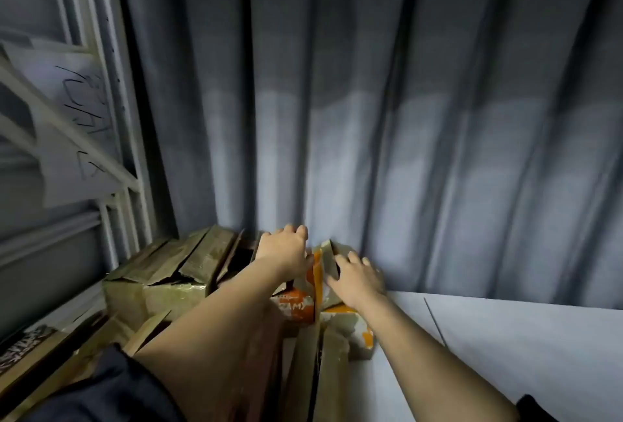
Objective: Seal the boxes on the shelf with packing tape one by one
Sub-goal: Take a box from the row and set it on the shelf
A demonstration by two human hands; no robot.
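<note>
A cardboard box with orange and white print (296,307) stands on the white shelf (505,347), pushed up against the corrugated grey wall. Its top flaps stand partly raised along the middle seam. My left hand (286,249) reaches over the far left flap, fingers curled over its back edge. On the right flap rests my right hand (354,275), fingers spread and fairly straight, pressing it down. No tape roll or dispenser is visible.
A second brown box (168,270) with raised, split flaps sits to the left of the printed one. More cardboard (50,364) lies at lower left. A metal shelf frame (111,138) holding a scribbled paper sheet (74,124) rises at left. The corrugated wall (404,118) closes the back.
</note>
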